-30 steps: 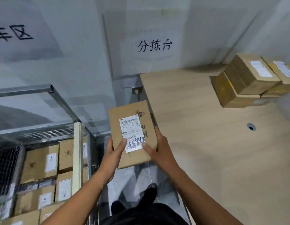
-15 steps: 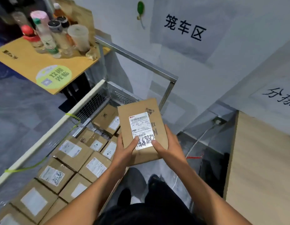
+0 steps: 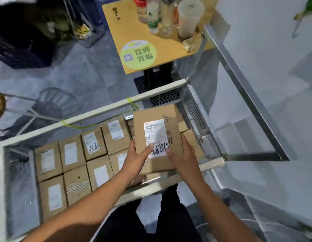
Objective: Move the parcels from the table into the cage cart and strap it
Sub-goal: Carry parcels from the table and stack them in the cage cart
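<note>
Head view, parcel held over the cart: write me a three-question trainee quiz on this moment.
1. True or false: only the left hand holds the parcel; the right hand hangs free.
2. The parcel's label faces: A) up toward the camera, B) down into the cage cart, C) the wall.
3. Fill in: the round sticker on the side table is ___.
Key: 1 false, both hands grip it; 2 A; 3 green.

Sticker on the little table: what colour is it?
The sticker is light green with darker green writing; head view.
</note>
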Demonstrator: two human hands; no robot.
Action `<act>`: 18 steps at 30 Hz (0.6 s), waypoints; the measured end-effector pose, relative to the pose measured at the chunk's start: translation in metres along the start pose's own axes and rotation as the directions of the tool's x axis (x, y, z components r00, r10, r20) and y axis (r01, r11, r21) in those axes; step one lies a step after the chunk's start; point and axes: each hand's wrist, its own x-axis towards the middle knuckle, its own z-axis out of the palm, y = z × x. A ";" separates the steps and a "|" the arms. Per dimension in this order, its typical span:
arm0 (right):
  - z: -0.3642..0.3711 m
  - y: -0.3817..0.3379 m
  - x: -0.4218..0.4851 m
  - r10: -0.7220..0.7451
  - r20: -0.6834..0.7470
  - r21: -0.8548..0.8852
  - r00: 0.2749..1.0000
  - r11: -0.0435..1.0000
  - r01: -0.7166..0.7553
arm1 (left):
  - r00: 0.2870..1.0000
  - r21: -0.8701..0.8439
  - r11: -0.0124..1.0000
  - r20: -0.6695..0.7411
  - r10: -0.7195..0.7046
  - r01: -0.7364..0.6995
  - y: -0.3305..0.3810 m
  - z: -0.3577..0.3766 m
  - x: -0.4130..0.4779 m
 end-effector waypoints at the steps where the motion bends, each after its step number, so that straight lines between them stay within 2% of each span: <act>1: -0.002 0.002 0.016 -0.001 0.041 -0.006 0.999 1.000 0.002 | 0.999 -0.004 1.000 -0.037 -0.023 0.022 -0.002 0.004 0.009; 5: 0.002 0.014 0.077 0.007 0.162 -0.043 0.987 0.999 0.000 | 0.985 -0.035 0.998 -0.157 -0.066 0.061 -0.017 0.020 0.049; 12: 0.059 0.067 0.180 0.038 0.246 -0.068 0.969 0.997 -0.022 | 0.978 0.019 0.996 -0.193 -0.079 0.084 -0.069 0.014 0.161; 15: 0.090 0.093 0.225 0.047 0.273 -0.099 0.961 0.995 -0.021 | 0.971 0.243 0.970 -0.233 0.046 0.013 -0.096 0.007 0.208; 18: 0.124 0.119 0.261 0.077 0.316 -0.115 0.946 0.992 -0.042 | 0.943 0.533 0.846 -0.283 0.174 0.003 -0.126 -0.002 0.254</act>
